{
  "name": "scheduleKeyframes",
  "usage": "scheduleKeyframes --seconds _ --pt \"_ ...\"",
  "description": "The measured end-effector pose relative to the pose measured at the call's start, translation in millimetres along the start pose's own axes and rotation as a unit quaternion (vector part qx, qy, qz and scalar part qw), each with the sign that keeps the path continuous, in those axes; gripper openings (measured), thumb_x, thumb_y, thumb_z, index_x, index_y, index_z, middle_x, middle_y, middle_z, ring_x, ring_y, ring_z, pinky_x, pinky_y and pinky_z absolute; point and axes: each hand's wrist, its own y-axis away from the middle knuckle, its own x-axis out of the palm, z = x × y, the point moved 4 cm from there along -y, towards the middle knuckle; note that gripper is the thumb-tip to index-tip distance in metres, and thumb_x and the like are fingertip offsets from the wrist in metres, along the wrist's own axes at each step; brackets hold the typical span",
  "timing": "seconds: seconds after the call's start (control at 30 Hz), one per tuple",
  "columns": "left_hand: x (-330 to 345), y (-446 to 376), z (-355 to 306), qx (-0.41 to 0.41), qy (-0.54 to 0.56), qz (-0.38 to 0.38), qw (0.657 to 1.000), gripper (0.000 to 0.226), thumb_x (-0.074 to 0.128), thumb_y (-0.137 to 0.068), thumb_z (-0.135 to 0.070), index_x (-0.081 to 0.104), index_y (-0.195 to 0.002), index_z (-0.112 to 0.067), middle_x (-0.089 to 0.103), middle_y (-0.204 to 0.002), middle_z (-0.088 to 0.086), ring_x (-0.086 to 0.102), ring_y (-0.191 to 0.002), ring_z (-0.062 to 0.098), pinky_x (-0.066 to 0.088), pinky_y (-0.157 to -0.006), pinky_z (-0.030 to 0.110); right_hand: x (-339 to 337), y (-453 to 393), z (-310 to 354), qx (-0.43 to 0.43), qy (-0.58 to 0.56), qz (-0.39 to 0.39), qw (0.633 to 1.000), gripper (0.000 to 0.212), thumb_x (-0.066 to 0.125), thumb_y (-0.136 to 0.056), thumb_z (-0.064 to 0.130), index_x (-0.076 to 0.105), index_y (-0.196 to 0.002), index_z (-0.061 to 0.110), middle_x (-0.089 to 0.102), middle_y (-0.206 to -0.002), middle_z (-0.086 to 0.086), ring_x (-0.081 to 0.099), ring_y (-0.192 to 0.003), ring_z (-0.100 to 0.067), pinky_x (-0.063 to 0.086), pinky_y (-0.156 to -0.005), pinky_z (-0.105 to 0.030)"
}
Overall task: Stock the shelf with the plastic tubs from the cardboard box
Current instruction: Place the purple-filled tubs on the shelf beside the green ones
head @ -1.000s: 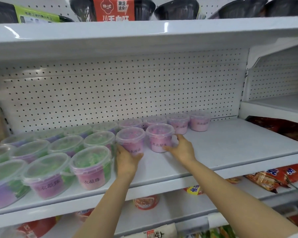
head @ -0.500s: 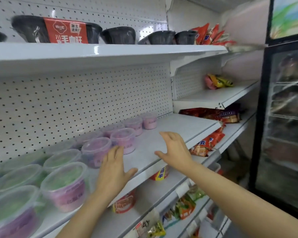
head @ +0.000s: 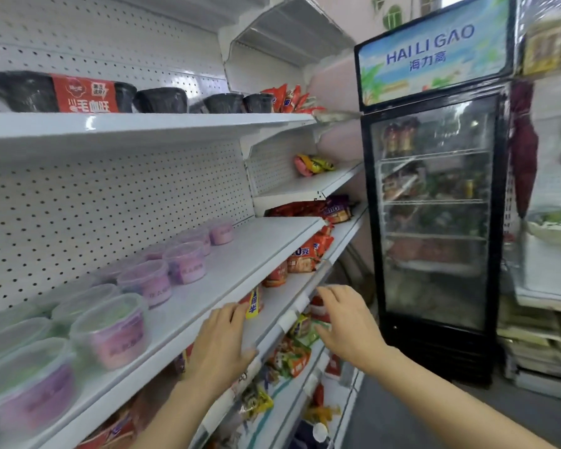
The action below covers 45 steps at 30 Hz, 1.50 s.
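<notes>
Several clear plastic tubs with pink and purple fill stand in rows on the white shelf [head: 259,251]; the pink tubs [head: 185,262] run toward the back, and green-topped tubs [head: 109,328] stand at the near left. My left hand [head: 222,346] hovers empty in front of the shelf's front edge, fingers relaxed. Lower and to the right, my right hand [head: 347,322] is spread and holds nothing. The cardboard box is out of view.
Black bowls [head: 162,99] sit on the shelf above. Snack packets [head: 305,254] fill the lower shelves. A black glass-door drinks fridge [head: 434,205] stands to the right, with stacked goods [head: 538,345] beyond it.
Both hands let go of the two pink tubs and pulled back off the shelf, down and to the right. My view swung right, bringing the fridge into sight.
</notes>
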Motion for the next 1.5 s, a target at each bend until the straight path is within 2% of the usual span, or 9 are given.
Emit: scheduleKeyframes --seconds 0.1,0.27,0.4,0.6,0.73,0.87,1.17,1.3,1.5 --pt "-7.7 27.5 -9.9 0.020 0.003 0.005 1.000 0.077 0.074 -0.065 -0.048 0.049 -0.132 -0.021 0.054 -0.123 -0.005 0.057 -0.106 0.021 0.051 -0.087 0.032 -17.1 41.4 17.7 0.016 0.017 0.003 1.000 0.055 0.069 -0.073 0.035 0.056 -0.123 0.016 0.059 -0.111 0.002 0.056 -0.105 -0.022 0.044 -0.095 -0.032" --pt "-14.4 60.7 -16.2 0.054 0.031 -0.009 0.998 0.071 0.078 -0.061 -0.036 0.054 -0.126 -0.019 0.058 -0.118 -0.002 0.060 -0.101 0.024 0.054 -0.082 0.036 -37.3 99.1 45.4 0.046 0.063 0.031 0.996 0.061 0.065 -0.077 0.037 0.051 -0.131 0.013 0.056 -0.122 -0.001 0.051 -0.114 -0.025 0.040 -0.104 -0.034" --pt "1.6 98.8 -27.2 0.067 0.072 0.017 0.995 0.068 0.075 -0.062 -0.032 0.053 -0.125 -0.023 0.056 -0.116 -0.006 0.057 -0.105 0.023 0.052 -0.082 0.034 -47.3 150.2 61.5 0.085 0.077 0.028 0.993 0.056 0.069 -0.068 0.030 0.057 -0.120 0.016 0.059 -0.111 0.002 0.055 -0.103 -0.023 0.045 -0.095 -0.031" --pt "0.3 195.4 -48.7 0.092 0.098 0.057 0.989 0.073 0.074 -0.071 -0.036 0.044 -0.137 -0.023 0.050 -0.134 -0.005 0.049 -0.121 0.020 0.045 -0.100 0.035 -63.7 241.3 91.9 0.151 0.092 0.059 0.982 0.052 0.074 -0.069 0.028 0.059 -0.117 0.012 0.062 -0.111 -0.003 0.058 -0.103 -0.025 0.044 -0.096 -0.034" --pt "-27.6 264.7 -59.5 0.095 0.102 0.068 0.988 0.066 0.075 -0.068 -0.034 0.051 -0.128 -0.022 0.054 -0.125 -0.004 0.053 -0.112 0.021 0.048 -0.093 0.034 -82.3 296.9 126.4 0.169 0.093 0.059 0.979 0.058 0.081 -0.063 0.030 0.061 -0.114 0.010 0.064 -0.106 -0.003 0.060 -0.098 -0.027 0.049 -0.091 -0.036" --pt "-51.8 345.8 -58.7 0.088 0.085 0.058 0.991 0.062 0.075 -0.064 -0.032 0.056 -0.121 -0.018 0.059 -0.116 0.000 0.058 -0.104 0.026 0.050 -0.087 0.035 -95.5 357.8 171.7 0.159 0.094 0.077 0.980 0.056 0.076 -0.072 0.026 0.058 -0.121 0.006 0.062 -0.115 -0.008 0.057 -0.108 -0.030 0.043 -0.098 -0.038" --pt "-92.5 513.0 -62.3 0.090 0.063 0.095 0.989 0.069 0.074 -0.071 -0.031 0.050 -0.133 -0.013 0.056 -0.126 0.006 0.052 -0.112 0.030 0.045 -0.090 0.038 -127.0 492.2 274.3 0.177 0.069 0.133 0.973 0.053 0.063 -0.082 0.022 0.049 -0.130 0.005 0.055 -0.126 -0.011 0.047 -0.118 -0.031 0.032 -0.103 -0.034" --pt "-88.3 584.3 -41.3 0.088 0.069 0.120 0.986 0.065 0.074 -0.072 -0.026 0.051 -0.131 -0.011 0.057 -0.123 0.009 0.053 -0.112 0.033 0.045 -0.092 0.042 -112.6 544.4 321.7 0.187 0.059 0.153 0.969 0.054 0.065 -0.079 0.021 0.050 -0.128 0.002 0.056 -0.123 -0.014 0.048 -0.114 -0.035 0.034 -0.099 -0.037" --pt "-24.7 725.6 15.9 0.056 0.084 0.207 0.973 0.067 0.077 -0.068 -0.026 0.052 -0.128 -0.013 0.057 -0.120 0.007 0.055 -0.106 0.031 0.049 -0.089 0.041 -28.3 648.5 411.1 0.204 0.036 0.248 0.946 0.058 0.066 -0.078 0.022 0.049 -0.130 0.002 0.057 -0.121 -0.015 0.049 -0.111 -0.037 0.038 -0.098 -0.042"
